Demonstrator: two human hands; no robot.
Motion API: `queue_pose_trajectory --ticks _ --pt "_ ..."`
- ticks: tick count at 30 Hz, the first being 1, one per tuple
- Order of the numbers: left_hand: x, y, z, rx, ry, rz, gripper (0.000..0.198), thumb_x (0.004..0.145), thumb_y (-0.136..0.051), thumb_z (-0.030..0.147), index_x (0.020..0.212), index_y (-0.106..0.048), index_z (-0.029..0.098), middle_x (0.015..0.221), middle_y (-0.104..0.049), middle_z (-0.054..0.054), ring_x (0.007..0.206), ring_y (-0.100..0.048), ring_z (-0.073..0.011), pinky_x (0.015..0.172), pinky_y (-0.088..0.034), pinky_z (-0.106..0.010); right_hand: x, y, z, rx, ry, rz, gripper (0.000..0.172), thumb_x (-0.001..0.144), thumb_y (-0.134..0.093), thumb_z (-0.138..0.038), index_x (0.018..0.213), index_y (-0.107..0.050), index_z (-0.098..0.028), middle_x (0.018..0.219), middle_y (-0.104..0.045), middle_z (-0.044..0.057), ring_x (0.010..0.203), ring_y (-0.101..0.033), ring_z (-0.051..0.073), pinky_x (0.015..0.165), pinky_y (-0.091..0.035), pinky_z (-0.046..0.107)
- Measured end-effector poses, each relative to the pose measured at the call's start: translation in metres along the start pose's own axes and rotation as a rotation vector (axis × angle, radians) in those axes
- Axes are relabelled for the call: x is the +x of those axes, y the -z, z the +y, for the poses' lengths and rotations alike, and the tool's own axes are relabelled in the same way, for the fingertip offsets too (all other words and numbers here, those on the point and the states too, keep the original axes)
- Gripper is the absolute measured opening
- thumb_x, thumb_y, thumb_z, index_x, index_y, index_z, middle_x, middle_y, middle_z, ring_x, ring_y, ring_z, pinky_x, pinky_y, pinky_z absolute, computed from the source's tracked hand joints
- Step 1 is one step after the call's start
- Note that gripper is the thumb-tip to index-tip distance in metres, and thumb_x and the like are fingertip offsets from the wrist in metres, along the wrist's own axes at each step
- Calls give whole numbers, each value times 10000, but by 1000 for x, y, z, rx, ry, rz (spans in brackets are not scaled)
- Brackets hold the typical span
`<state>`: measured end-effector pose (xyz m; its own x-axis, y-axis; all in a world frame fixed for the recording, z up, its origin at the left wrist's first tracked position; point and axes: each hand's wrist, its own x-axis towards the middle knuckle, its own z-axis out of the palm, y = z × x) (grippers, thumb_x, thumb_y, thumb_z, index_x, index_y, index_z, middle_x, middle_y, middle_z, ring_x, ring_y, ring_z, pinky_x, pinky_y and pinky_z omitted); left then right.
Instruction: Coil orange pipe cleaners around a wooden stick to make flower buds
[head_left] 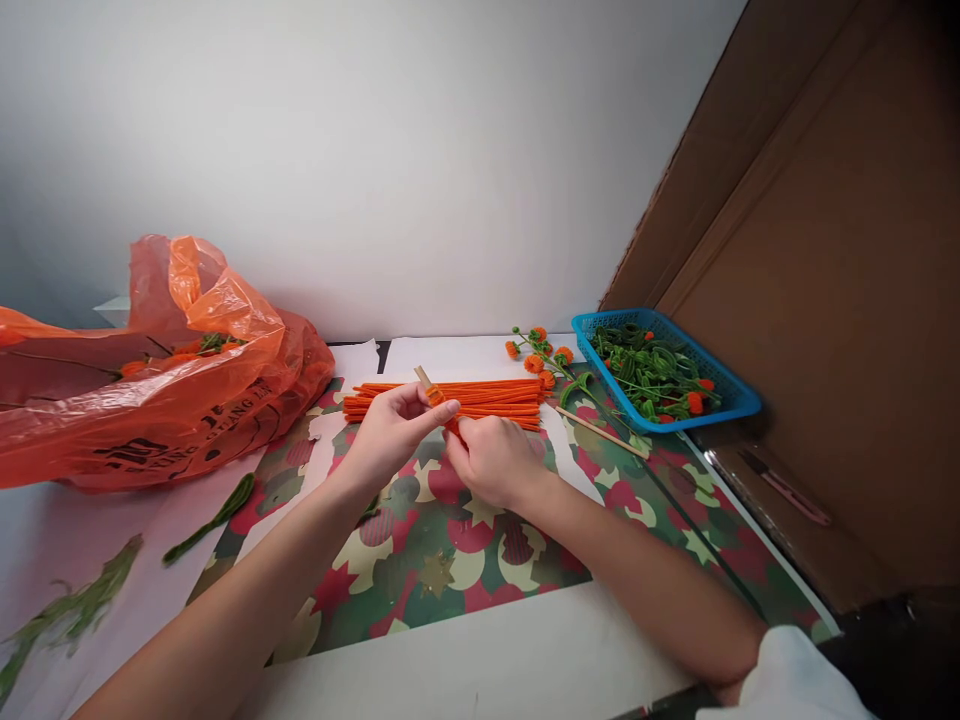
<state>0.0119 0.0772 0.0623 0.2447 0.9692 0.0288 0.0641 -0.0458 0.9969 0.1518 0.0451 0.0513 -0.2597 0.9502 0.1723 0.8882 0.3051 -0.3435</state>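
Observation:
My left hand pinches a thin wooden stick whose pale tip juts up past the fingers. Around the stick, just below that tip, an orange pipe cleaner is coiled. Close beside it, my right hand has its fingers closed at the lower end of the same stick and pipe cleaner; the fingertips are partly hidden. Right behind both hands lies a bundle of straight orange pipe cleaners on white paper.
An orange plastic bag with orange flowers stands at left. Green pipe-cleaner pieces lie before it. At right are a flower stem, another wooden stick, a blue basket of green pieces, a cutter and a cardboard wall.

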Motion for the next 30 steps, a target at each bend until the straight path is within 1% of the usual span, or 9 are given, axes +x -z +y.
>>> queue_pose_trajectory --ticks 3,6,11,15,18,21,23,27,30 --pt "0 0 1 -15 -6 -12 262 696 -731 381 688 -591 160 685 -615 2 686 -572 -141 624 -431 -241 0 0 0 2 12 -3 350 931 -357 -328 785 -627 -160 705 -678 108 602 -607 214 534 -280 288" --pt "1 0 1 -45 -29 -28 244 718 -711 384 706 -596 169 752 -638 -9 756 -587 -156 713 -452 -258 0 1 2 77 20 7 316 933 -369 -317 800 -609 -161 693 -662 91 600 -591 194 546 -296 275" --pt "5 5 -4 -153 -32 -116 251 769 -641 404 874 -686 181 944 -689 -60 948 -593 -213 861 -435 -303 1 1 6 406 84 40 332 935 -368 -288 687 -550 -164 615 -603 42 563 -541 145 555 -333 247" --pt "7 6 -6 -258 11 -191 277 747 -642 384 892 -720 161 1001 -694 -102 980 -590 -257 861 -448 -341 2 1 7 641 117 50 388 942 -346 -287 613 -516 -170 531 -546 6 527 -512 121 557 -353 236" --pt "6 5 -7 -296 10 -262 268 762 -648 373 912 -724 164 955 -695 -98 890 -605 -229 792 -471 -318 1 2 7 770 114 29 399 944 -350 -307 604 -510 -172 491 -521 -12 506 -507 110 564 -378 228" --pt "7 6 -10 -312 4 -332 277 791 -637 381 958 -712 173 781 -673 -56 662 -579 -153 665 -470 -279 0 1 7 915 93 -49 399 944 -348 -342 629 -521 -170 449 -501 -30 444 -490 93 536 -394 215" --pt "7 8 -13 -296 -7 -364 276 802 -633 390 953 -708 171 688 -637 -26 565 -537 -119 614 -455 -260 0 0 8 993 73 -101 400 940 -351 -361 636 -523 -167 439 -505 -33 406 -476 83 513 -398 208" --pt "8 9 -16 -217 -6 -317 294 781 -650 423 886 -699 153 650 -623 -21 523 -517 -111 562 -433 -247 0 -4 9 1043 42 -132 411 934 -361 -390 634 -526 -162 430 -512 -32 382 -473 77 493 -400 203" --pt "7 8 -15 -183 9 -282 302 764 -657 448 786 -674 147 609 -609 -16 510 -516 -114 543 -426 -246 0 -6 8 1048 46 -129 415 937 -350 -393 635 -519 -164 419 -511 -34 384 -482 81 492 -399 204"
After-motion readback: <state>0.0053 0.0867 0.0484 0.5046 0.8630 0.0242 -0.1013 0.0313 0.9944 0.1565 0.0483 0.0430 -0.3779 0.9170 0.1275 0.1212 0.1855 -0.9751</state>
